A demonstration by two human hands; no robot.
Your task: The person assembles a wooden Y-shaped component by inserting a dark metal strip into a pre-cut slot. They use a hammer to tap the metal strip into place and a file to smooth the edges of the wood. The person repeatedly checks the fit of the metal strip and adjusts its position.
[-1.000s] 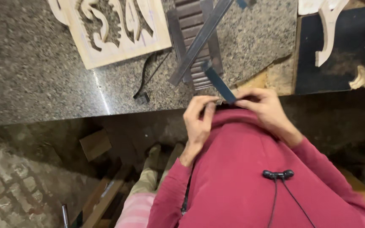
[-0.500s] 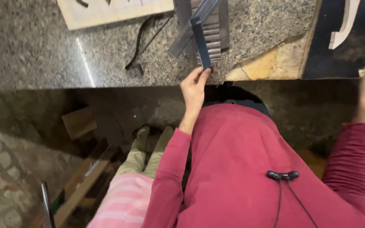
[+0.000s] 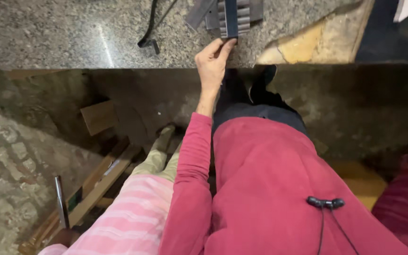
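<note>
Head view | left hand (image 3: 212, 61) grip pinched on dark flat strip (image 3: 231, 19) | right hand unseen

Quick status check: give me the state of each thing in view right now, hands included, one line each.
Left hand: raised to the counter edge, fingertips pinching the near end of the dark strip.
Dark strip: lying flat on the ridged grey piece, pointing away from the person.
Ridged grey piece: flat on the granite counter, partly out of frame.
Black cable: loose on the counter, untouched.
Right hand: only a blur at the right edge; state unclear.
</note>
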